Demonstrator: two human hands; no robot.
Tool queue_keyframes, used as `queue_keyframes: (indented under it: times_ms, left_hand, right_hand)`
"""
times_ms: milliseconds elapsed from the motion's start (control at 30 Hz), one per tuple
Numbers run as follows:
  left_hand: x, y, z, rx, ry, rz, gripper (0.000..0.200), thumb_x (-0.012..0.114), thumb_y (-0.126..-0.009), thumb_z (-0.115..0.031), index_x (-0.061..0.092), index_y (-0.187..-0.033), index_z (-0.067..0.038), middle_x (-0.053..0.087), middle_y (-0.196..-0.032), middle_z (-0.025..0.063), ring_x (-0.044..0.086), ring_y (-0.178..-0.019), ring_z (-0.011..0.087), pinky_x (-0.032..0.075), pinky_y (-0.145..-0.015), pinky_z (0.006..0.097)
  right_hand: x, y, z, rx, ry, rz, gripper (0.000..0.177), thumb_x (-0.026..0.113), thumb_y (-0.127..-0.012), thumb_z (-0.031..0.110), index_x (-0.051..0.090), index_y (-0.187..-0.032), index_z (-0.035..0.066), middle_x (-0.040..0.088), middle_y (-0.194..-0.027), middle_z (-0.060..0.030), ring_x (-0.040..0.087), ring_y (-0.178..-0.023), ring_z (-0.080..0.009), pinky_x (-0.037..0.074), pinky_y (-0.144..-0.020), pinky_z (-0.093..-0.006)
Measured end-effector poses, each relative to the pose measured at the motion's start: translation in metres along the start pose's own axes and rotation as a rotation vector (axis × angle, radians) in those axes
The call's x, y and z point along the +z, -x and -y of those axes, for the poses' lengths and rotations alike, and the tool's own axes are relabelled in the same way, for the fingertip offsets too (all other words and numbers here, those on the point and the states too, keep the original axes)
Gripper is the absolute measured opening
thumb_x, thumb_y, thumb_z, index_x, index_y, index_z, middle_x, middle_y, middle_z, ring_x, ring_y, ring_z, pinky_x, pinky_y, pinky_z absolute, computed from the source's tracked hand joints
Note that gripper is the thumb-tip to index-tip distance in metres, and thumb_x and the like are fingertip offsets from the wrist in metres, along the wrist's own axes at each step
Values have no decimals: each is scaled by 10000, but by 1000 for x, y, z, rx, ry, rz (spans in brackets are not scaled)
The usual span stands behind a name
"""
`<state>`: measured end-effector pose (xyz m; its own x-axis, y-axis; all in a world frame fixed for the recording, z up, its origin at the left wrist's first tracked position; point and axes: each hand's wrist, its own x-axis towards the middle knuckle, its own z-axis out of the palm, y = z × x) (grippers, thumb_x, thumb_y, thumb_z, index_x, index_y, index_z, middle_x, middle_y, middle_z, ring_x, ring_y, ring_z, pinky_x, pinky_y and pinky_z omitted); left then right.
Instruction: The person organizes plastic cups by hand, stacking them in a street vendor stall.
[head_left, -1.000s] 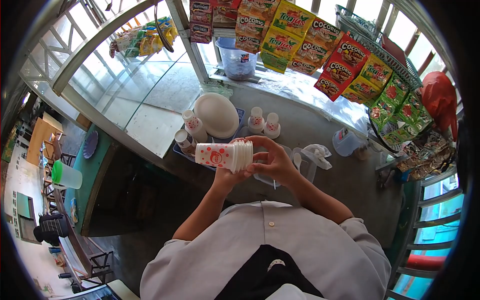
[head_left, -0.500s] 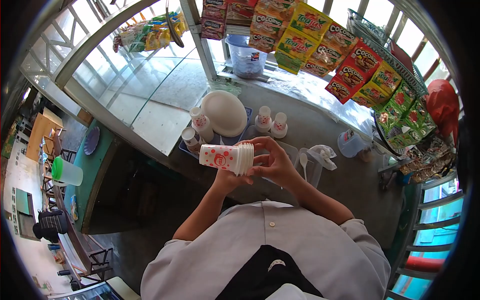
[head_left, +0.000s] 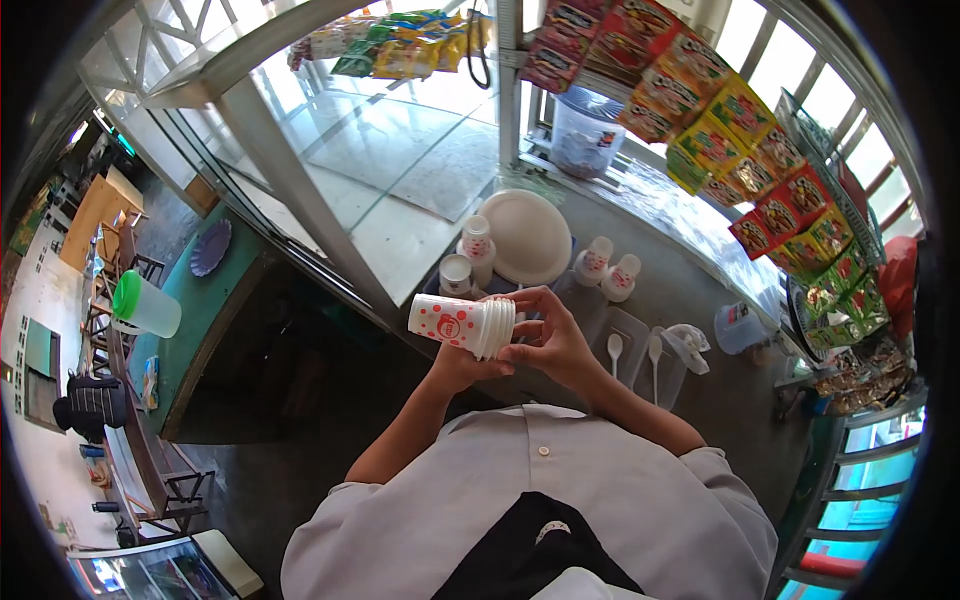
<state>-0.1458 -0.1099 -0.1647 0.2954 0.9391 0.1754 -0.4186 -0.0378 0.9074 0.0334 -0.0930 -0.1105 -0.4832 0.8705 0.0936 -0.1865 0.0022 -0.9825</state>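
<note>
Presently I have, in the head view, a nested stack of paper cups (head_left: 450,322), white with red dots and a red logo, lying on its side in mid-air between both hands, in front of the grey shirt (head_left: 610,440). Orientation: closed narrow end toward the left side, stacked rims (head_left: 497,330) toward the right. Left hand (head_left: 465,368): half closed, cupped beneath the stack and bearing it; some of its fingers are hidden by the cups, so their exact placement I cannot tell. Right hand (head_left: 560,345): partly curled, thumb and index finger at the rim end, a gap visible between the curved fingers. Handling estimate: light; thin walls, rather soft, liable to dent or go oval under a hard squeeze; smooth faces could let one cup slide out of another. I judge the rolled rims stiffest, hence the better place for a light pinch, with the body cradled rather than gripped. Surroundings: beyond the hands, a stack of round white plates (head_left: 525,238) lies beside further upright cups (head_left: 477,240); two more cup stacks (head_left: 594,260) rest to the right, near clear containers with white spoons (head_left: 615,345) and a crumpled plastic bag (head_left: 688,347).
</note>
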Motion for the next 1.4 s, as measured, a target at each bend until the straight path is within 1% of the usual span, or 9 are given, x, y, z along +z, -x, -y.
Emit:
queue_keyframes:
  times_ms: [367, 500, 567, 700, 767, 867, 933, 1100, 1400]
  left_hand:
    - [-76, -3, -59, 220, -196, 170, 839, 881, -613, -153, 432, -1318, -74, 475, -1334, 92, 470, -1232, 219, 409, -1024, 378]
    - [-102, 5, -63, 132, -296, 191, 786, 869, -624, -147, 452, -1287, -76, 500, -1269, 77, 480, -1182, 196, 405, -996, 349]
    - [-111, 6, -64, 69, -314, 190, 782, 870, -623, -143, 453, -1281, -73, 506, -1242, 65, 489, -1145, 178, 412, -977, 338]
    - [-111, 3, -64, -51, -257, 191, 818, 876, -611, -107, 435, -1299, -80, 504, -1195, 37, 492, -1079, 147, 427, -936, 318]
    - [-115, 2, -63, -76, -206, 192, 839, 878, -605, -94, 425, -1311, -84, 502, -1195, 31, 491, -1080, 144, 429, -933, 314]
    - [-126, 11, -58, -63, -267, 157, 888, 887, -583, -81, 409, -1332, -93, 504, -1189, 27, 492, -1086, 143, 433, -937, 308]
    - [-133, 17, -56, -150, -238, 150, 916, 896, -565, -81, 406, -1339, -104, 508, -1177, 25, 493, -1091, 143, 432, -949, 312]
    - [-141, 22, -45, -198, -141, 188, 900, 885, -584, -62, 406, -1344, -121, 513, -1170, 23, 514, -1063, 140, 458, -930, 304]
    - [-130, 8, -41, -256, -177, 108, 785, 841, -675, -79, 415, -1335, -95, 546, -1139, 55, 568, -1025, 157, 500, -901, 301]
  right_hand:
    - [30, -59, 5, 50, 125, 219, 576, 805, -749, 200, 518, -1228, 57, 536, -1256, -80, 615, -1027, -180, 557, -717, -268]
    - [-13, -100, -19, 49, 241, -77, 492, 736, -811, 265, 551, -1216, 55, 598, -1193, -89, 628, -986, -142, 532, -733, -266]
    - [-14, -127, -18, -11, 910, -283, 500, 691, -819, 319, 544, -1232, 81, 639, -1126, -113, 656, -941, -201, 534, -743, -301]
    - [-10, -169, -72, -384, 1314, -399, 514, 716, -756, 290, 571, -1209, 94, 675, -987, -166, 662, -902, -316, 523, -776, -394]
    - [-5, -178, -82, -1, 1056, -377, 519, 719, -733, 320, 569, -1178, 101, 672, -985, -180, 654, -889, -374, 511, -801, -447]
    - [-11, -176, -82, -15, 1066, -403, 540, 725, -720, 324, 541, -1171, 91, 671, -959, -195, 654, -883, -387, 507, -816, -447]
    - [-52, -179, -119, -97, 1120, -473, 556, 740, -753, 312, 489, -1203, 105, 679, -832, -158, 686, -695, -299, 538, -636, -394]
    - [-75, -138, -91, 1, 178, -777, 429, 707, -825, 278, 457, -1124, 97, 637, -745, -67, 606, -495, -125, 473, -401, -227]
    - [-65, -101, -88, -30, -59, -894, 348, 724, -814, 260, 530, -1047, 89, 613, -749, -31, 596, -526, -108, 488, -437, -227]
